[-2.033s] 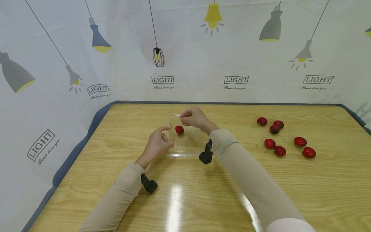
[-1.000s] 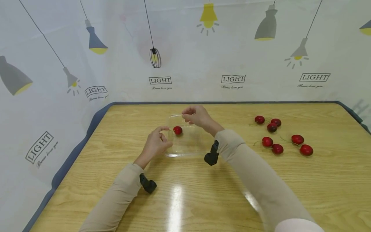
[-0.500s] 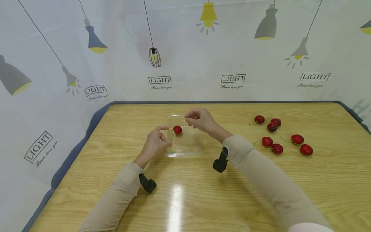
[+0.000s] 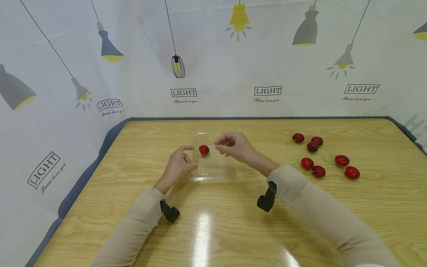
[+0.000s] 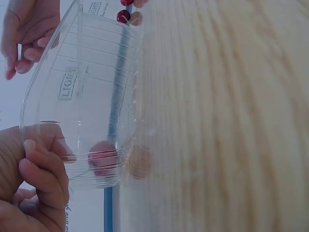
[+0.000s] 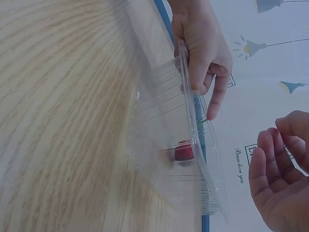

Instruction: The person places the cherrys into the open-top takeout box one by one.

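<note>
A clear plastic tray [image 4: 213, 168] lies on the wooden table left of centre, with one red cherry [image 4: 204, 150] in its far left corner. My left hand [image 4: 184, 159] grips the tray's left rim, thumb over the edge; the right wrist view shows this left hand [image 6: 203, 53] curled round the rim. My right hand [image 4: 226, 145] hovers just above the tray's right side with loosely curled fingers and holds nothing. In the left wrist view the tray [image 5: 91, 72] fills the left, the cherry [image 5: 103, 157] shows blurred through its wall, and my fingers [image 5: 41, 164] lie on it.
Several loose red cherries [image 4: 317, 155] with stems lie scattered on the table's right half. A lamp-printed curtain [image 4: 213, 66] hangs behind the far edge and along the left side. A glossy bare stretch of table [image 4: 207, 230] lies in front of the tray.
My right hand has drawn back from the tray's far side toward me and to the right, leaving the cherry lying in the tray. The left hand and tray have stayed put.
</note>
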Demonstrator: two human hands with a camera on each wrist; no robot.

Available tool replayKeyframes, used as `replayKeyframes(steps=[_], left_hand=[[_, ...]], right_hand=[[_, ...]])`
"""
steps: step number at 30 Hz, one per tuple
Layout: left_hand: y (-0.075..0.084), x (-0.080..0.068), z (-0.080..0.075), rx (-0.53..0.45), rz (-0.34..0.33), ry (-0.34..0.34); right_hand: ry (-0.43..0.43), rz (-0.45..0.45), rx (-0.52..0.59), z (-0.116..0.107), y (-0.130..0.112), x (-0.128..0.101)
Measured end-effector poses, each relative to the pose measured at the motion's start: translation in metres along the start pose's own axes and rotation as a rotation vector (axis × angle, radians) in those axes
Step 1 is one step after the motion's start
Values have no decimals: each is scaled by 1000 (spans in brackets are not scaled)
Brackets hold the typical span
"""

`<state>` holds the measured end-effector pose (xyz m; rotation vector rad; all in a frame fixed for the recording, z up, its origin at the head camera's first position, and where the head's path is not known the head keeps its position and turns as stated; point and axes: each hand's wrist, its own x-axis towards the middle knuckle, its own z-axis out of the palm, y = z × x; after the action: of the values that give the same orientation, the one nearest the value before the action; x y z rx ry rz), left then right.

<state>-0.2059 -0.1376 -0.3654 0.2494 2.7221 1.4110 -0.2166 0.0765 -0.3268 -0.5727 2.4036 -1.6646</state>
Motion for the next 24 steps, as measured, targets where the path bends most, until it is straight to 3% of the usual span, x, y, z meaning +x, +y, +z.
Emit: replayKeyframes(steps=[8, 15, 24], left_hand=[[-1, 1, -1, 5, -17, -7], [0, 1, -1, 37, 17, -2], [0, 1, -1, 23, 10, -12]], right_hand=[[-11, -39, 3, -4, 3, -12], [-4, -65, -8, -10, 3, -26], [17, -25, -12, -27, 11, -42]])
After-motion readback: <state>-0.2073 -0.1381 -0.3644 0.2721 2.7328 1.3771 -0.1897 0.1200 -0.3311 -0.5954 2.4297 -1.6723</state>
